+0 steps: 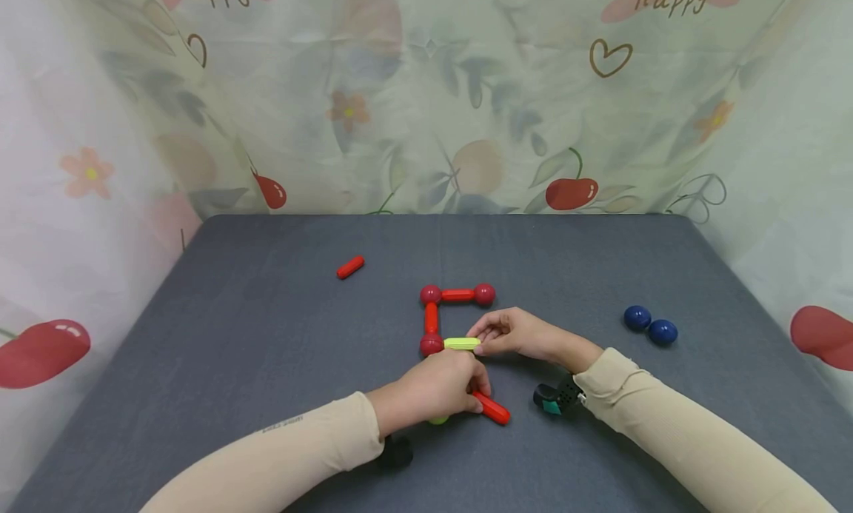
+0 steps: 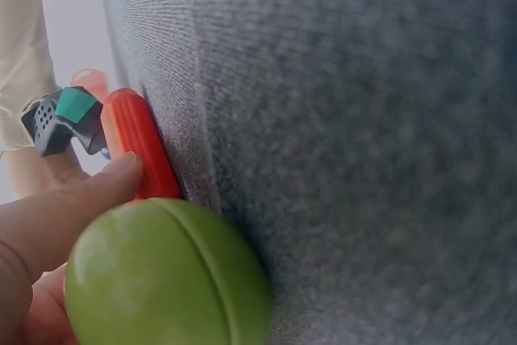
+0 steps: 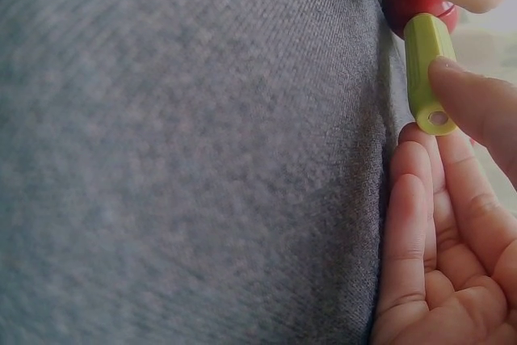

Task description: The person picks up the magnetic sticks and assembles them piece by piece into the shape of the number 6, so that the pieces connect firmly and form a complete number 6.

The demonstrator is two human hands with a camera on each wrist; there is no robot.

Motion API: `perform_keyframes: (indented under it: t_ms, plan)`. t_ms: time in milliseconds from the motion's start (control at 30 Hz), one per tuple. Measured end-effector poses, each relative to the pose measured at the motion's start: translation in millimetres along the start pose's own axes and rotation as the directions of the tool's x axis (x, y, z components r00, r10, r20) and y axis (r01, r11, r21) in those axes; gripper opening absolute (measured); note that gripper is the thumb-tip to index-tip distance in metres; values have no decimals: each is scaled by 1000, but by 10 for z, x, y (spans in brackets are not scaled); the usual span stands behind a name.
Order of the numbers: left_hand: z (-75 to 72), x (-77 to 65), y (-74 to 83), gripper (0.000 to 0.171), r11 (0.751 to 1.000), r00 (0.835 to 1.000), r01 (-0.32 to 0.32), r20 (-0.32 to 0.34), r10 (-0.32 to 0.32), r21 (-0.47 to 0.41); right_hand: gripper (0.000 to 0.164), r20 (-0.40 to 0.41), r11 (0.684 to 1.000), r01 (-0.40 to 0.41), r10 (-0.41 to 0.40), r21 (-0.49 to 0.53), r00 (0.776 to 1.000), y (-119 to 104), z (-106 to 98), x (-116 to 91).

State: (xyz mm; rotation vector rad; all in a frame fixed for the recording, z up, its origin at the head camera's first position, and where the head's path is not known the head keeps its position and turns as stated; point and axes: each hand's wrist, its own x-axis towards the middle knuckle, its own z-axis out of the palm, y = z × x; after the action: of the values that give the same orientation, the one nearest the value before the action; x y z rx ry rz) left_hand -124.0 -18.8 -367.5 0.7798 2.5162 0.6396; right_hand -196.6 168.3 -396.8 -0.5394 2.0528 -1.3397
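My right hand [image 1: 509,333] pinches a yellow-green magnetic stick [image 1: 461,343] between thumb and fingers. In the right wrist view the yellow-green stick [image 3: 428,70] shows a round silvery dot on its near end, while its far end meets a red ball [image 3: 401,7]. My left hand [image 1: 436,383] holds a red magnetic stick [image 1: 493,409] by one end, close to the table. Beside the left thumb is a green ball [image 2: 161,280], mostly hidden under that hand in the head view. Red balls [image 1: 431,294] and two red sticks [image 1: 457,295] form a joined angular shape just beyond the hands.
Farther back on the left lies a loose red stick [image 1: 350,267]. Two dark blue balls [image 1: 637,318] sit side by side at the right. The grey table [image 1: 266,313] ends at a patterned curtain [image 1: 426,91] behind and at both sides.
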Motion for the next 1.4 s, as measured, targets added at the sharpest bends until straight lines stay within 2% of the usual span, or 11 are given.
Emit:
perform_keyframes:
  t_ms: [233,367,467,567,667,767,833,900,1033,1333,1400]
  plan:
    - [-8,-6,-23,13,1000,1000,-15,-6,15,-25,32,2,1000,1,-1,7,1000,18,2,9]
    - [-59,-18,-66,13,994,999,-41,-18,39,-104,33,25,999,38,-38,21,999,28,-4,1]
    - [-143,-39,-114,13,980,998,-51,-53,41,-191,33,44,997,82,-82,4,996,39,-16,-6]
    - [-251,-63,-180,14,965,993,-35,-122,3,-261,31,31,998,63,-63,-6,998,34,-17,-6]
    - [-353,-81,-262,18,947,974,23,-207,-94,-321,31,0,1000,5,-5,-4,1000,16,-8,0]
    - [-408,-72,-370,23,915,939,111,-261,-225,-389,30,-21,1000,-29,28,-7,999,8,-2,11]
    - [-409,-56,-443,27,881,917,163,-260,-301,-445,30,-26,999,-36,36,-8,999,4,1,12]
    - [-380,-30,-517,28,842,908,190,-236,-346,-504,30,-27,999,-39,39,-7,999,2,3,10]
    - [-324,-6,-611,26,775,909,203,-180,-377,-599,30,-25,999,-38,38,-6,999,0,8,6]
    - [-317,44,-691,27,696,919,206,-107,-378,-687,31,-24,999,-41,40,-10,999,-5,2,16]
    - [-319,57,-693,27,688,922,205,-99,-374,-696,31,-25,999,-40,39,-15,999,-1,-4,11]
